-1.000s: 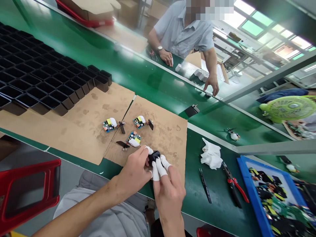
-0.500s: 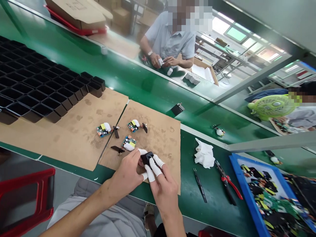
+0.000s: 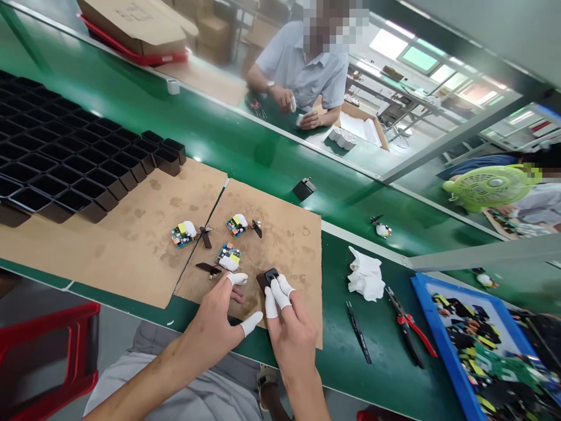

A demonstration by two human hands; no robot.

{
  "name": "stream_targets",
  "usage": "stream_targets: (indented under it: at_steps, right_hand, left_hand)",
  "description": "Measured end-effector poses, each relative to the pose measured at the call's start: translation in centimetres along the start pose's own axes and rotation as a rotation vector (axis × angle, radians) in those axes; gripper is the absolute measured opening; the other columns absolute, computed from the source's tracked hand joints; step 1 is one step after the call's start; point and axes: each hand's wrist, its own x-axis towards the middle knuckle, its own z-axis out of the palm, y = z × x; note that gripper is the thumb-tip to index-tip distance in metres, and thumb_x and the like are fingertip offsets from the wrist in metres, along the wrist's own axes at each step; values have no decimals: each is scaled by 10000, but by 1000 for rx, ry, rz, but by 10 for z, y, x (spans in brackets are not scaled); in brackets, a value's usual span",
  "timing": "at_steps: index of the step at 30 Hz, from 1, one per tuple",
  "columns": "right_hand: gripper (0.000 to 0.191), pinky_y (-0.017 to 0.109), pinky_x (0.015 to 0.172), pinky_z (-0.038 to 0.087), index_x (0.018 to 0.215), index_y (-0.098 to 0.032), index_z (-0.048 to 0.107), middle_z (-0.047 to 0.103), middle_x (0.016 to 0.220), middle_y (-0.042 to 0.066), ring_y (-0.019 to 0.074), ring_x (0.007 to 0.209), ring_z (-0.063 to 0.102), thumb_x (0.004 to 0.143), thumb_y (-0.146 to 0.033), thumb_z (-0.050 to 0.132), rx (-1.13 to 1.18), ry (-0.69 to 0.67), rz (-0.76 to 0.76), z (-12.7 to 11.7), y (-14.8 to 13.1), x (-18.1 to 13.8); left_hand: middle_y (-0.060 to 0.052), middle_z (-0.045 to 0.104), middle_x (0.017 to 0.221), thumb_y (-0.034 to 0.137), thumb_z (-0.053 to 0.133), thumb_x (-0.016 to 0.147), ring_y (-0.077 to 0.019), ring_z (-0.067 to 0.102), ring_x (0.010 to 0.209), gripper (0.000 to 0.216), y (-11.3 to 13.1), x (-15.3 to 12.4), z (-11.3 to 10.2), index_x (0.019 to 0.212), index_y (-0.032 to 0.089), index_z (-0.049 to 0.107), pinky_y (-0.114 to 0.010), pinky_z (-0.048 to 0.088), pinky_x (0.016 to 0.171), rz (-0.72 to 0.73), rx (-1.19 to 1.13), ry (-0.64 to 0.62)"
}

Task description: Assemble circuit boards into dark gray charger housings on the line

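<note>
My right hand, with white finger cots, pinches a small black housing over the brown cardboard sheet. My left hand has come off it, its fingers spread, the index tip close to a small circuit board with a white part. Two more such boards lie just beyond, each with a black plug piece beside it.
A black grid tray fills the left. Right of the cardboard lie a white rag, tweezers, red-handled pliers and a blue tray of parts. A black housing rides the green belt. Across it another person handles white parts.
My left hand has let go of the black housing and opened toward the nearest circuit board. My right hand keeps the housing. The housing on the belt has drifted left.
</note>
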Motion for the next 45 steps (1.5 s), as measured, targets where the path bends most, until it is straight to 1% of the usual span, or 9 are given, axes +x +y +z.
stream_targets:
  at_steps: [6, 12, 18, 22, 29, 33, 38, 41, 45]
  right_hand:
    - [540, 372, 1071, 717, 1557, -222, 702, 806, 1380, 179, 294, 1270, 828, 1052, -33, 728, 24, -13, -54, -3, 7, -2]
    - [478, 350, 1024, 734, 1486, -228, 764, 839, 1265, 149, 275, 1196, 853, 1051, -35, 716, 111, -5, -19, -6, 8, 2]
    - [568, 355, 1056, 718, 1498, -284, 766, 824, 1368, 132, 273, 1218, 844, 1009, 2, 744, 139, 91, 24, -11, 8, 9]
    - [458, 350, 1044, 714, 1428, -258, 803, 847, 1271, 123, 264, 1207, 847, 1033, -39, 723, 180, 22, 57, -6, 13, 9]
    - [315, 373, 1037, 705, 1329, -261, 820, 811, 1341, 129, 250, 1250, 816, 1067, -121, 713, 392, -123, 239, -20, 20, 18]
    - [345, 339, 1011, 698, 1380, -271, 796, 807, 1292, 115, 235, 1209, 820, 1070, -134, 728, 358, -189, 160, -24, 26, 21]
    - [428, 311, 976, 700, 1450, -274, 764, 806, 1259, 111, 225, 1157, 830, 1061, -99, 731, 305, -115, 74, -26, 24, 20]
    - [448, 337, 1016, 694, 1444, -303, 780, 811, 1284, 108, 234, 1177, 826, 1052, -92, 732, 336, -56, 143, -22, 17, 19]
    - [338, 326, 938, 712, 1325, -298, 852, 835, 1155, 95, 237, 1086, 845, 1035, -149, 762, 428, -44, 254, -11, 14, 14]
  left_hand:
    - [-89, 758, 1164, 355, 772, 936, -265, 793, 1020, 474, 1, 0, 1, 1360, 218, 610, -478, 684, 946, 2, 8, 0]
    - [-81, 759, 1146, 350, 778, 933, -262, 793, 997, 461, 1, -1, 0, 1346, 219, 620, -470, 690, 937, 20, 22, 9]
    - [-88, 759, 1143, 373, 775, 949, -258, 797, 989, 457, -2, -2, 0, 1353, 221, 623, -463, 685, 936, 40, 47, 7]
    - [-81, 758, 1113, 379, 769, 954, -265, 791, 990, 455, -3, -2, -1, 1359, 223, 631, -480, 678, 945, 49, 74, 15]
    - [-80, 746, 1117, 415, 772, 967, -277, 780, 995, 442, -4, -4, 1, 1345, 225, 644, -485, 671, 942, 47, 103, 4]
    - [-85, 746, 1128, 427, 771, 972, -277, 778, 988, 447, -4, -5, 1, 1351, 224, 646, -482, 670, 930, 41, 112, 3]
    - [-78, 750, 1097, 409, 760, 976, -272, 780, 972, 410, -3, -5, 0, 1324, 221, 654, -468, 673, 910, 78, 120, 4]
    - [-77, 752, 1085, 395, 760, 974, -266, 779, 956, 401, -5, -5, 1, 1318, 219, 653, -458, 674, 890, 105, 123, 15]
    - [-81, 755, 1086, 402, 765, 969, -272, 780, 961, 428, -7, -5, 2, 1335, 211, 652, -480, 674, 916, 100, 132, 23]
